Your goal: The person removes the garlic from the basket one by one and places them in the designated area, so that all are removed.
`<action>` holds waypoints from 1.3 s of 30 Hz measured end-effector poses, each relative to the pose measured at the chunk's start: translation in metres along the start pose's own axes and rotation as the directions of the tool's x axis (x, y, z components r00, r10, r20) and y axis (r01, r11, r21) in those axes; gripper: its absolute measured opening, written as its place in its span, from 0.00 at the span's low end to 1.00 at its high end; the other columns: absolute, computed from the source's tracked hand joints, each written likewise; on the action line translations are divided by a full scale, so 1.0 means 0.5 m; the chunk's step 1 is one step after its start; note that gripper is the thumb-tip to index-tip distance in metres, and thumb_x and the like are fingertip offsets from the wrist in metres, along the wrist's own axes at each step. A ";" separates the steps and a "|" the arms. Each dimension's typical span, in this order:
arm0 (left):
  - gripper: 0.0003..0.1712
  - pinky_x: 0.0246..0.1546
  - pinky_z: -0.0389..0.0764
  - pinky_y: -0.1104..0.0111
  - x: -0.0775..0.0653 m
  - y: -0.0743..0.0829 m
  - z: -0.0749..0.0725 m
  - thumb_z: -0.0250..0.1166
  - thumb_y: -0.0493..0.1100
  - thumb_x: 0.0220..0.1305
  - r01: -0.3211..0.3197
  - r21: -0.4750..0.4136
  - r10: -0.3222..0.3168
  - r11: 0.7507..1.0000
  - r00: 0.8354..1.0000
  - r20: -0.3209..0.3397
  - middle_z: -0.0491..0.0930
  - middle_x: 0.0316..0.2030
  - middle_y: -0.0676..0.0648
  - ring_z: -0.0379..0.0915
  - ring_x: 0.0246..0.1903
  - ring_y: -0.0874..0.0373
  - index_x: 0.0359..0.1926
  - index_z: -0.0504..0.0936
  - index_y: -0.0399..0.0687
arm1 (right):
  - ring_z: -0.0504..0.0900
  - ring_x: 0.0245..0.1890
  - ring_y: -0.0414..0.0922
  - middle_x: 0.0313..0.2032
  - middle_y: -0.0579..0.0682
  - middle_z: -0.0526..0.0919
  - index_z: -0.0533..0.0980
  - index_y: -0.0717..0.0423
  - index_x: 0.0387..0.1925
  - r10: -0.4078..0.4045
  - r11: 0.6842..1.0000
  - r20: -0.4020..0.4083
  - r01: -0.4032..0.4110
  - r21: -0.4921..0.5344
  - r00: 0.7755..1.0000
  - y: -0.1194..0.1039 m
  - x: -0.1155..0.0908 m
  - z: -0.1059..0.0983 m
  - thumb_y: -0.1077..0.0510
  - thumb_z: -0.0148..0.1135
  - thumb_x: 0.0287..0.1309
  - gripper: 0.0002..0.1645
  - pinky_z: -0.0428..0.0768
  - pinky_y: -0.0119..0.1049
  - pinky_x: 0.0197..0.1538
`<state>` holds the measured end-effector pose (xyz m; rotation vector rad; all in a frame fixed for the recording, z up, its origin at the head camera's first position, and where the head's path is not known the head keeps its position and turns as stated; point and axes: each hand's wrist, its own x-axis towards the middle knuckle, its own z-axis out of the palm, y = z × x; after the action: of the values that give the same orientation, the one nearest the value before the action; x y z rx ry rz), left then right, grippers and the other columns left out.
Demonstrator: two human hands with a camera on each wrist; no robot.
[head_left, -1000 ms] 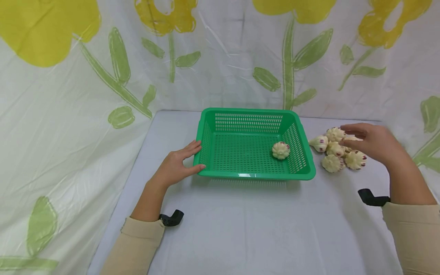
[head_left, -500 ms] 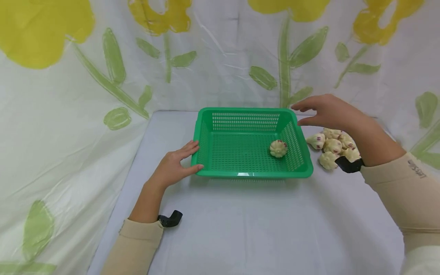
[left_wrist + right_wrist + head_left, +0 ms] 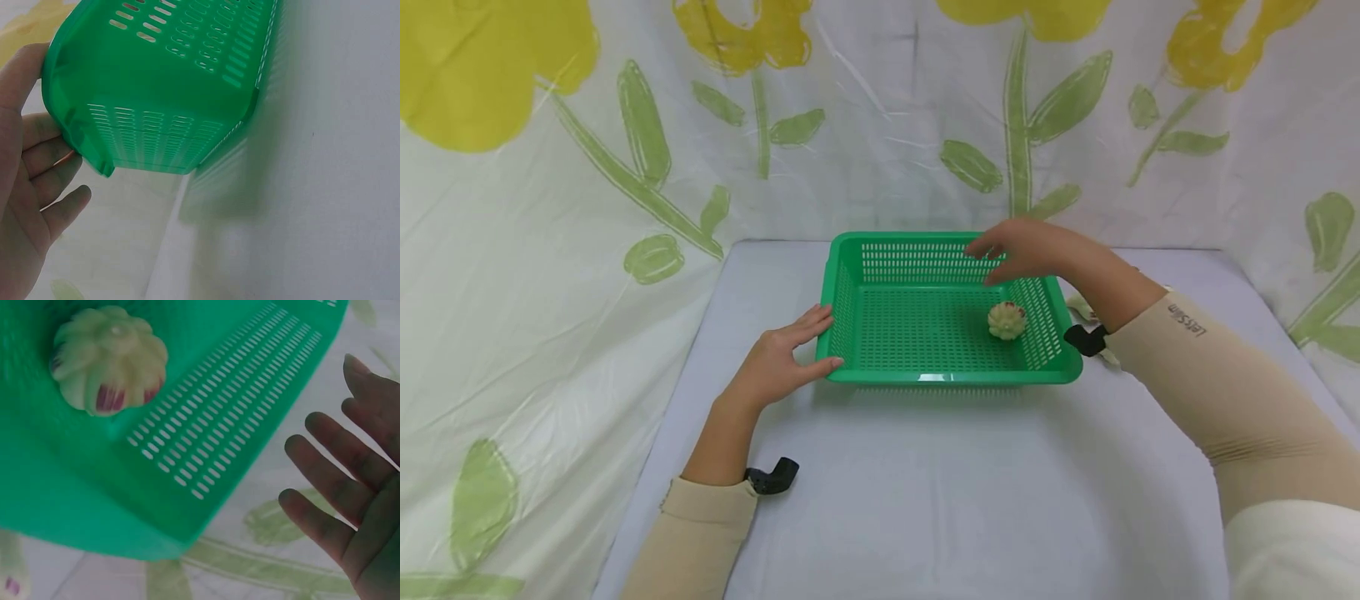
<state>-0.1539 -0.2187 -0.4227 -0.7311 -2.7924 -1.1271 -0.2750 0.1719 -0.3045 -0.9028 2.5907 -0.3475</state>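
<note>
A green slotted plastic basket [image 3: 936,377] stands on the white-covered table. Inside, near its right wall, lies one garlic bulb [image 3: 1007,321], pale with purple marks. My left hand [image 3: 778,362] rests on the basket's left rim, fingers extended along the side and thumb at the front corner; the left wrist view shows the fingers [image 3: 53,178] loose against the outside. Over the basket's back right part hovers my right hand [image 3: 1026,247], its fingers spread and relaxed. In the right wrist view its palm [image 3: 381,531] is bare, apart from the garlic bulb.
More garlic [image 3: 1082,308] lies on the table right of the basket, mostly hidden by my right forearm [image 3: 1123,292]. A white curtain [image 3: 880,167] with yellow flowers and green leaves hangs behind the table.
My right hand has left the garlic pile, risen and moved left over the basket, with nothing visible in it. My left hand stays on the rim; the view has shifted slightly.
</note>
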 end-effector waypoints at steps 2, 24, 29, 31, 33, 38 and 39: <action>0.42 0.67 0.69 0.53 0.000 0.000 0.000 0.71 0.58 0.58 0.000 0.007 0.000 1.000 1.000 -0.002 0.63 0.72 0.55 0.59 0.72 0.56 0.70 0.69 0.49 | 0.78 0.59 0.57 0.61 0.55 0.78 0.75 0.55 0.63 0.013 1.000 0.021 -0.013 0.006 1.000 0.002 0.018 0.008 0.55 0.70 0.58 0.31 0.78 0.52 0.58; 0.42 0.66 0.70 0.53 -0.003 -0.007 0.002 0.72 0.56 0.58 -0.013 0.020 0.013 1.000 1.000 -0.006 0.63 0.72 0.54 0.61 0.71 0.55 0.70 0.69 0.47 | 0.82 0.51 0.55 0.63 0.62 0.74 0.72 0.64 0.63 0.325 0.944 0.311 -0.325 -0.056 0.893 0.016 0.080 0.073 0.54 0.71 0.57 0.36 0.85 0.46 0.49; 0.42 0.66 0.70 0.53 -0.001 -0.007 0.003 0.72 0.56 0.58 -0.018 0.016 0.018 1.000 1.000 -0.011 0.64 0.72 0.54 0.61 0.71 0.55 0.70 0.70 0.47 | 0.81 0.40 0.46 0.62 0.62 0.74 0.71 0.66 0.64 0.355 0.933 0.356 -0.349 -0.085 0.864 0.015 0.077 0.082 0.55 0.71 0.55 0.37 0.84 0.38 0.38; 0.42 0.66 0.70 0.53 -0.001 -0.007 0.004 0.72 0.56 0.58 -0.017 0.019 0.018 1.000 1.000 -0.009 0.64 0.72 0.54 0.61 0.71 0.55 0.70 0.70 0.47 | 0.76 0.33 0.42 0.63 0.61 0.73 0.70 0.65 0.65 0.373 0.926 0.380 -0.363 -0.099 0.847 0.016 0.076 0.085 0.57 0.70 0.55 0.38 0.80 0.33 0.31; 0.42 0.65 0.70 0.53 0.000 -0.007 0.004 0.72 0.56 0.58 -0.016 0.023 0.016 1.000 1.000 -0.008 0.64 0.71 0.53 0.62 0.71 0.54 0.70 0.70 0.47 | 0.71 0.28 0.41 0.63 0.60 0.73 0.69 0.64 0.67 0.392 0.917 0.403 -0.386 -0.100 0.827 0.018 0.074 0.089 0.59 0.69 0.54 0.38 0.74 0.31 0.27; 0.42 0.65 0.70 0.53 0.000 -0.004 0.003 0.72 0.56 0.58 -0.015 0.024 0.015 1.000 1.000 -0.010 0.64 0.71 0.53 0.62 0.70 0.54 0.69 0.70 0.47 | 0.76 0.36 0.44 0.62 0.59 0.73 0.69 0.61 0.67 0.413 0.904 0.450 -0.418 -0.093 0.792 0.026 0.073 0.096 0.61 0.72 0.52 0.40 0.81 0.34 0.36; 0.42 0.65 0.70 0.53 0.001 -0.004 0.002 0.72 0.56 0.58 -0.016 0.023 0.016 1.000 1.000 -0.010 0.64 0.71 0.53 0.62 0.70 0.54 0.69 0.70 0.47 | 0.77 0.38 0.45 0.61 0.58 0.73 0.70 0.61 0.66 0.410 0.905 0.451 -0.416 -0.091 0.793 0.028 0.073 0.097 0.61 0.73 0.51 0.40 0.82 0.35 0.38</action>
<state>-0.1550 -0.2190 -0.4247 -0.7422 -2.7814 -1.0908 -0.2884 0.1541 -0.3628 -0.3278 2.2420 -0.0147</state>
